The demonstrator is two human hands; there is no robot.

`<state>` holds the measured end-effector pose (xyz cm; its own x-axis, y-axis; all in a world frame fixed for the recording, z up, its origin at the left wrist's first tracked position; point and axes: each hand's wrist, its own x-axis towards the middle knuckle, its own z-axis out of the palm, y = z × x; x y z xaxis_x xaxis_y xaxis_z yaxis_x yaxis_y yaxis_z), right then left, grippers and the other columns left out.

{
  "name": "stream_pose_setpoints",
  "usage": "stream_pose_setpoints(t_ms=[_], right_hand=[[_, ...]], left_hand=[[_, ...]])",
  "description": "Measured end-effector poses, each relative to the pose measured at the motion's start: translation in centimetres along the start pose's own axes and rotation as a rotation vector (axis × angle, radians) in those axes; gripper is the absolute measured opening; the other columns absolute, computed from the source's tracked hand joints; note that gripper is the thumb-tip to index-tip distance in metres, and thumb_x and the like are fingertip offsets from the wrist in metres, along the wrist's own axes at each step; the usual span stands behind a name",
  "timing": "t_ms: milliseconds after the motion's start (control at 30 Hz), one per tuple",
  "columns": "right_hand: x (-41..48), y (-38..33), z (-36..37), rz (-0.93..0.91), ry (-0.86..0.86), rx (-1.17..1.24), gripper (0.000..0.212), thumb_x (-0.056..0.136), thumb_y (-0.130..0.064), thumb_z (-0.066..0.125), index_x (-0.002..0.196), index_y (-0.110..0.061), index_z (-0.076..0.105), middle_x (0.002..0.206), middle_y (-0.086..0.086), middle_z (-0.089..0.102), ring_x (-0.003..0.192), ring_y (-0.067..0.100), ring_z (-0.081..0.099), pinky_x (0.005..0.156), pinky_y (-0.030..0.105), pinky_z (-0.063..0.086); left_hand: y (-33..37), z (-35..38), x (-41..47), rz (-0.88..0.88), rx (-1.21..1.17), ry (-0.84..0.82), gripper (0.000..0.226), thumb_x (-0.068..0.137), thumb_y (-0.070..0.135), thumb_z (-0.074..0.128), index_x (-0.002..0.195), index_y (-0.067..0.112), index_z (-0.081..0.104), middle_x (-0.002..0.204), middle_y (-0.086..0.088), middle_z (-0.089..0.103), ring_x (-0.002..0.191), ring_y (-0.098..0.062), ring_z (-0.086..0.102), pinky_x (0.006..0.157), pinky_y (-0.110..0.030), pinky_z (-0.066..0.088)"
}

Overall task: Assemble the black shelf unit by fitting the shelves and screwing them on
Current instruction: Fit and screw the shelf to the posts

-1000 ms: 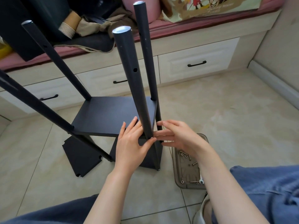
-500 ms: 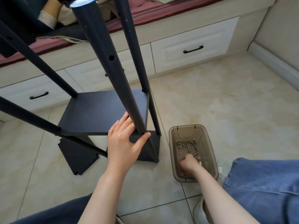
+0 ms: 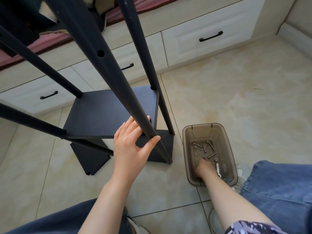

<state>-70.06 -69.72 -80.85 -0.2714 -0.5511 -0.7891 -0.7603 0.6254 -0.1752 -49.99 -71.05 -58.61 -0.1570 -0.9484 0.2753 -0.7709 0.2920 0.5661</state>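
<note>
The black shelf unit stands on the tiled floor with several round black poles rising toward me. One black shelf (image 3: 108,114) sits fitted between the poles, above a lower black board (image 3: 163,149) on the floor. My left hand (image 3: 133,146) grips the nearest pole (image 3: 118,92) at the shelf's front right corner, thumb on one side and fingers on the other. My right hand (image 3: 206,168) reaches down into a brown translucent plastic bin (image 3: 231,149) holding several silver screws (image 3: 204,147) and washers. Its fingertips are down among the parts and hidden.
Another black board (image 3: 89,159) lies flat on the floor under the unit. White drawers (image 3: 202,38) with black handles line the back, under a pink-cushioned bench. A small white wrench (image 3: 218,169) lies in the bin. My jeans-clad knees frame the bottom of the view.
My right hand left the pole joint and dropped into the bin of screws. My left hand stayed on the near pole. My head moved closer and lower.
</note>
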Motion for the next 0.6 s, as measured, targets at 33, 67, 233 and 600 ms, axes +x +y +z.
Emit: stream_pose_setpoints(t_ms=[33, 67, 233, 600], right_hand=[[0.0, -0.1, 0.2, -0.001, 0.008, -0.025, 0.043, 0.095, -0.01, 0.045, 0.138, -0.011, 0.05, 0.144, 0.011, 0.051, 0.131, 0.03, 0.051, 0.1, 0.039, 0.046], [0.0, -0.3, 0.4, -0.002, 0.017, -0.056, 0.044, 0.095, -0.009, 0.045, 0.138, -0.013, 0.05, 0.144, 0.009, 0.051, 0.131, 0.029, 0.051, 0.098, 0.039, 0.046], [-0.1, -1.1, 0.8, -0.047, 0.048, -0.217, 0.048, 0.094, -0.004, 0.043, 0.14, -0.017, 0.051, 0.143, 0.006, 0.052, 0.131, 0.028, 0.051, 0.1, 0.041, 0.046], [0.9, -0.1, -0.3, -0.015, 0.077, 0.132, 0.037, 0.096, -0.009, 0.048, 0.131, -0.002, 0.054, 0.138, 0.019, 0.055, 0.126, 0.035, 0.054, 0.098, 0.037, 0.047]], left_hand=[[0.0, -0.1, 0.0, 0.0, 0.0, -0.004, 0.049, 0.085, 0.044, 0.069, 0.129, 0.025, 0.067, 0.139, 0.036, 0.04, 0.145, -0.01, 0.039, 0.121, -0.048, 0.027], [0.0, -0.1, 0.0, -0.001, -0.001, -0.005, 0.05, 0.084, 0.046, 0.067, 0.13, 0.025, 0.067, 0.139, 0.037, 0.039, 0.145, -0.01, 0.039, 0.12, -0.049, 0.027], [0.1, -0.2, 0.0, -0.003, -0.001, -0.006, 0.051, 0.083, 0.051, 0.064, 0.129, 0.027, 0.067, 0.14, 0.038, 0.039, 0.144, -0.008, 0.039, 0.121, -0.049, 0.027], [0.5, -0.5, 0.0, -0.029, -0.009, -0.019, 0.05, 0.083, 0.048, 0.067, 0.13, 0.03, 0.064, 0.138, 0.037, 0.039, 0.144, -0.007, 0.039, 0.121, -0.044, 0.026]])
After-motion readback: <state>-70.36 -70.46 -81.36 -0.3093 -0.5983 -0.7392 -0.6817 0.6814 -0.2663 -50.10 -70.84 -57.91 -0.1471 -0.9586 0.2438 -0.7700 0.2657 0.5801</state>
